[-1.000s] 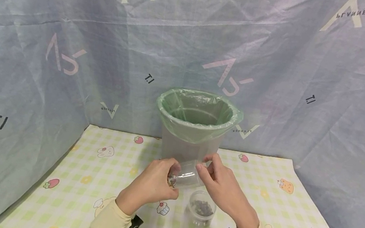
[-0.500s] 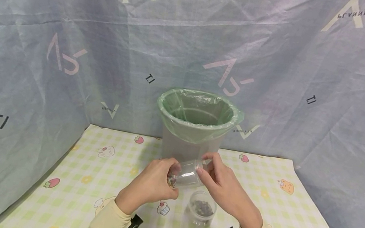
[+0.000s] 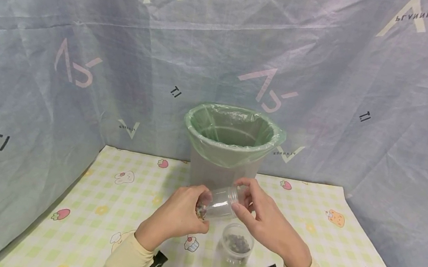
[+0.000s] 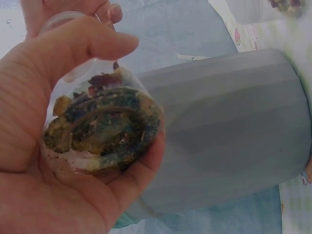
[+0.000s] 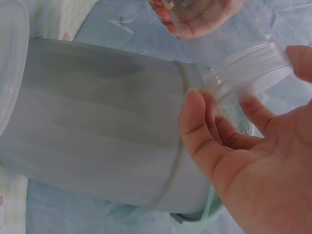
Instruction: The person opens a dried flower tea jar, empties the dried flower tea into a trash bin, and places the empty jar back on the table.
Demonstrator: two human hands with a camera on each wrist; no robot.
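Note:
A clear plastic jar (image 3: 218,204) lies tilted in my left hand (image 3: 181,212), whose fingers and thumb curl round its lower end. Dried, multicoloured plant bits (image 4: 107,126) show through the jar's base in the left wrist view. At the jar's mouth, my right hand (image 3: 265,217) pinches what looks like a clear lid (image 3: 243,195) between thumb and fingers. Threaded rings at the neck (image 5: 251,63) are visible in the right wrist view. Below the hands, a second clear jar (image 3: 237,245) with dark, crumbly contents stands upright on the tablecloth.
A grey bin (image 3: 220,175) with a green liner (image 3: 231,154) folded over its rim stands just behind the hands. The checked tablecloth (image 3: 104,227) has printed cartoon figures. Hanging cloth (image 3: 223,62) surrounds the table at the back and sides.
My right hand has shifted slightly to the right, away from the held jar, and more of the threaded neck shows. My left hand and the standing jar have stayed put.

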